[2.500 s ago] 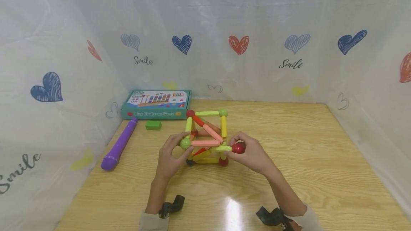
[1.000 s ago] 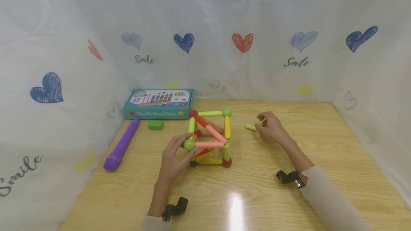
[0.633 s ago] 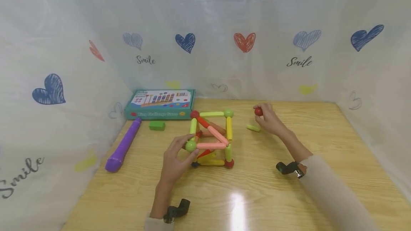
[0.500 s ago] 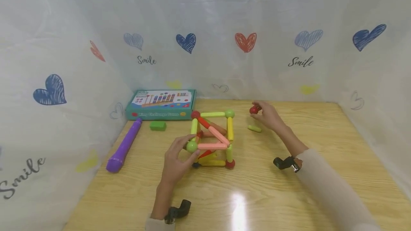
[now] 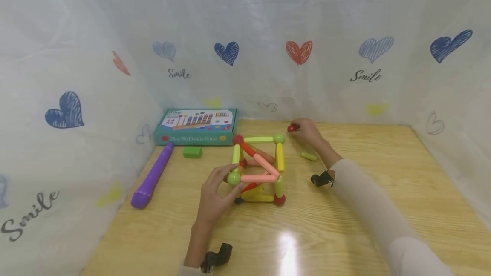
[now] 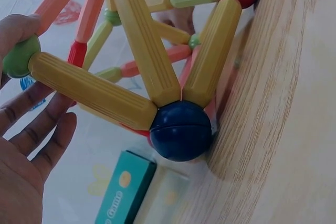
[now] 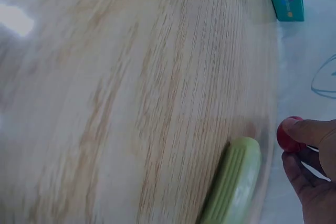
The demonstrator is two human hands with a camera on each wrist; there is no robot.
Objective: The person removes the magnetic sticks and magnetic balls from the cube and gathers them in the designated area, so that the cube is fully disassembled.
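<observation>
A cube-like frame of magnetic sticks and balls [image 5: 259, 178] stands on the table, with diagonal pink and red sticks across it. My left hand [image 5: 215, 195] holds its near left corner, thumb and fingers around a green ball [image 5: 234, 178]. In the left wrist view, thick yellow sticks meet at a dark blue ball [image 6: 181, 130] low on the frame. Behind and right of the frame, my right hand [image 5: 308, 132] pinches a loose red ball [image 7: 290, 135] between thumb and fingers. A loose light green stick [image 5: 309, 156] lies on the table, nearer me than that hand.
A teal game box [image 5: 196, 127] sits at the back left. Before it lies a green block [image 5: 192, 152], and a purple toy microphone [image 5: 152, 176] lies along the left table edge. A white printed sheet [image 5: 264, 20] hangs around the table [image 5: 364, 173].
My right hand has left the frame's near right corner and carried the red ball toward the table's back. The light green stick, earlier at that corner, now lies loose. My left hand keeps its hold.
</observation>
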